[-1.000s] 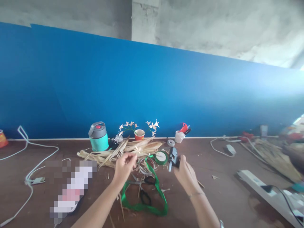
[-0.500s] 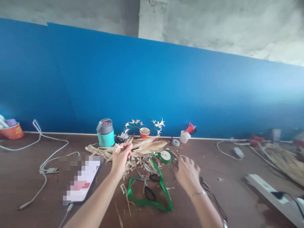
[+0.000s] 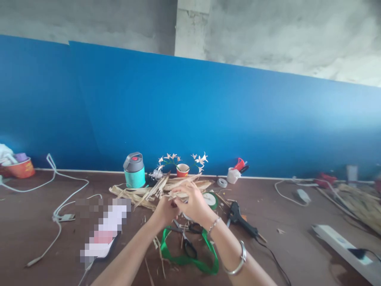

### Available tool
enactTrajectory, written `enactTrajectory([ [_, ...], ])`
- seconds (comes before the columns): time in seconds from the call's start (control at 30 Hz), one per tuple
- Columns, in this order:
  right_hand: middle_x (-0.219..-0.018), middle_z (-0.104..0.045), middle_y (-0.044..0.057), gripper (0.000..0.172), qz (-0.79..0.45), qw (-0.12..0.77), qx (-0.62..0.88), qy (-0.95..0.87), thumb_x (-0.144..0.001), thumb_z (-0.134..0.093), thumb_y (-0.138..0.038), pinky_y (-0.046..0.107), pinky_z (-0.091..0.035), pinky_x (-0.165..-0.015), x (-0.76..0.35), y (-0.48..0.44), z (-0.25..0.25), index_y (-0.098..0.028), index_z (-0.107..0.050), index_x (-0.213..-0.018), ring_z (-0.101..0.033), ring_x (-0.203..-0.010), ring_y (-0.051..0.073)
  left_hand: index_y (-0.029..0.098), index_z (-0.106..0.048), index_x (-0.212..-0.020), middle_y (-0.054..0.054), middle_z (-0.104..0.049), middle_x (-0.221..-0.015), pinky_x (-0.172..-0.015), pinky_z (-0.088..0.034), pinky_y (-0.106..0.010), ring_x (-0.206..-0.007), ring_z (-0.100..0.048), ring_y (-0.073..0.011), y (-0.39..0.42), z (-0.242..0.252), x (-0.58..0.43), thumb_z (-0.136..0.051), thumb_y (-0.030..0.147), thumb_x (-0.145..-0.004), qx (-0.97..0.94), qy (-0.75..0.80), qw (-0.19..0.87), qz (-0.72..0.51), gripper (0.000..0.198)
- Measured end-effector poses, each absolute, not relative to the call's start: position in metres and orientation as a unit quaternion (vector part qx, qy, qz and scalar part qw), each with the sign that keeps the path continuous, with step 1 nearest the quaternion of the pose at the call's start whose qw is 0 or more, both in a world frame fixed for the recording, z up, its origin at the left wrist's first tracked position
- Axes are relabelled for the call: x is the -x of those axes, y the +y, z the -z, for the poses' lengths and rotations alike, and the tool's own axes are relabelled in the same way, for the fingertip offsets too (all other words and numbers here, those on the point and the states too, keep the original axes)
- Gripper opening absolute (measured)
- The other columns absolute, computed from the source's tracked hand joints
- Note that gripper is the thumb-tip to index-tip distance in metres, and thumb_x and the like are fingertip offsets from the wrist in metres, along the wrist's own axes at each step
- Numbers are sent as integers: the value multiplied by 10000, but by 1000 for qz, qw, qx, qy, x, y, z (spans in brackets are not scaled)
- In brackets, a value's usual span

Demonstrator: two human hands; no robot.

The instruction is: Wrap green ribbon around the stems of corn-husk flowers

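My left hand (image 3: 167, 210) is closed in a pinch over the middle of the table, a small pale husk flower (image 3: 173, 194) at its fingertips. From the right, my right hand (image 3: 195, 201) meets it, fingers curled in against the left fingertips; what they grip is hidden. Just below the hands lie scissors (image 3: 189, 247) with dark handles and a loop of green ribbon (image 3: 190, 263). Dry corn husks (image 3: 127, 194) are piled behind the hands, partly covered by them. A black glue gun (image 3: 240, 221) lies right of my right wrist.
At the back stand a turquoise flask (image 3: 134, 178), a paper cup (image 3: 182, 171) with husk flowers on green stems, and a white pen holder (image 3: 233, 176). A ribbon spool (image 3: 212, 201) sits beyond my right hand. A phone (image 3: 104, 238) lies left, a power strip (image 3: 342, 246) right.
My right hand has moved left and up from beside the glue gun to my left hand, uncovering the gun. The left hand has shifted right and slightly down.
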State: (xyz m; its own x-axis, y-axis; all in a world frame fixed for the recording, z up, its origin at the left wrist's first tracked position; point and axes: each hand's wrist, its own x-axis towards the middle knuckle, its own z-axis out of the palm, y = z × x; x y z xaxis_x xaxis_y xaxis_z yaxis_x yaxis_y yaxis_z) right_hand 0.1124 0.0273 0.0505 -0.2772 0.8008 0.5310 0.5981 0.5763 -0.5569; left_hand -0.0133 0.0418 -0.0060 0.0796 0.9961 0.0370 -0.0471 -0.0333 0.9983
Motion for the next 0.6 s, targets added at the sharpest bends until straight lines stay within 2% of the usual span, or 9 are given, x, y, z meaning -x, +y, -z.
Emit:
enactTrajectory([
  [0.1, -764, -653, 7, 137, -127, 386, 457, -791, -681, -577, -91, 325, -414, -800, -113, 26, -48, -210, -643, -675, -566, -846, 186, 176, -507, -314, 23, -456, -284, -361, -264, -213, -295, -400, -99, 42, 10, 13, -572, 59, -522, -559, 461, 535, -434, 247],
  [0.2, -735, -653, -2, 127, -127, 394, 472, -778, -686, -573, -89, 294, -414, -761, -119, 25, -44, -201, -623, -654, -575, -802, 172, 163, -523, -369, 36, -447, -291, -343, -239, -205, -277, -370, -84, 40, 5, 14, -601, 122, -564, -579, 461, 547, -391, 214],
  [0.27, -729, -652, 3, 120, -116, 413, 490, -759, -690, -566, -92, 282, -415, -734, -126, 26, -42, -195, -618, -658, -576, -776, 168, 155, -621, -603, 31, -562, -441, -353, -260, -189, -328, -421, -82, 37, -3, 14, -648, 188, -586, -582, 449, 563, -378, 47],
  [0.33, -726, -653, 14, 111, -104, 433, 508, -737, -701, -554, -102, 279, -416, -713, -133, 26, -42, -188, -614, -664, -575, -751, 169, 159, -627, -862, 6, -636, -646, -383, -298, -176, -406, -478, -75, 34, -10, 15, -695, 225, -581, -563, 431, 601, -370, 297],
  [0.37, -731, -653, 20, 107, -100, 442, 514, -728, -704, -549, -106, 280, -417, -710, -136, 26, -42, -184, -612, -667, -574, -746, 170, 159, -612, -907, 5, -633, -674, -384, -294, -170, -423, -484, -73, 33, -14, 15, -702, 257, -591, -554, 429, 603, -381, 343],
  [0.5, -737, -650, 39, 91, -91, 465, 525, -707, -707, -543, -117, 285, -421, -715, -142, 24, -41, -172, -608, -675, -569, -744, 177, 134, -631, -808, 39, -538, -528, -371, -246, -164, -395, -411, -56, 30, -19, 12, -646, 372, -672, -550, 416, 599, -406, 275],
  [0.6, -715, -639, 39, 84, -76, 469, 533, -700, -711, -541, -137, 285, -419, -698, -140, 22, -37, -172, -606, -671, -566, -723, 179, 131, -646, -726, 39, -524, -483, -384, -277, -177, -393, -409, -68, 28, -20, 10, -638, 368, -669, -564, 437, 550, -434, 243],
])
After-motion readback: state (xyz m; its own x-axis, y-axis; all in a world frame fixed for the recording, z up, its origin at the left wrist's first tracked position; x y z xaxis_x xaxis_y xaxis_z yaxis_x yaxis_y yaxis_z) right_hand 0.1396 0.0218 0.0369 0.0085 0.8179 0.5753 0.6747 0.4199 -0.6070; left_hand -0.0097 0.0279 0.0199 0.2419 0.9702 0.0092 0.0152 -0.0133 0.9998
